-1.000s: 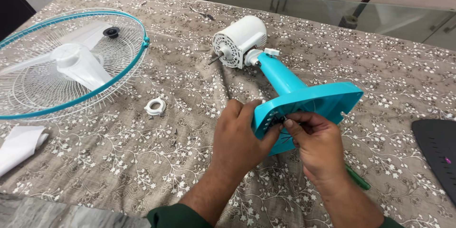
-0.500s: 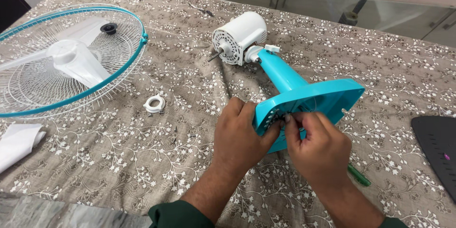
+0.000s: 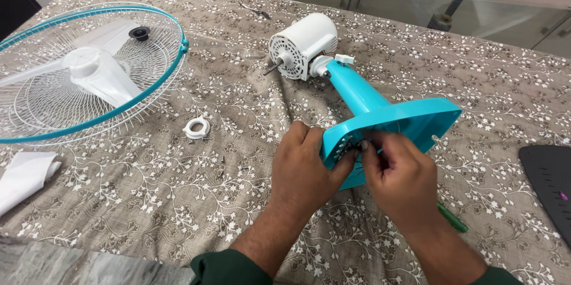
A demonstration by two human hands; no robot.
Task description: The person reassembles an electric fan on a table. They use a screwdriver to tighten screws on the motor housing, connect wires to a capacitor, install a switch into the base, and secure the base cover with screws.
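Fan stand (image 3: 380, 120) lies on its side, mid-table on the floral cloth (image 3: 148, 190); teal base toward the wearer, white motor (image 3: 302, 45) at the far end of its neck.

Left hand (image 3: 306, 169) wraps the near-left edge of the base, fingers closed on the rim, bracing it. Right hand (image 3: 398, 172) pinches at dark wires on the underside; exactly what sits between the fingertips is probably a wire, hard to tell.

Judgement: hard plastic, stiff, smooth; motor end heavy, so steady by the base rim or neck. Wires thin, easily strained.

Fan guard (image 3: 89, 77) well left of the stand; green screwdriver (image 3: 452, 218) just behind the right wrist.
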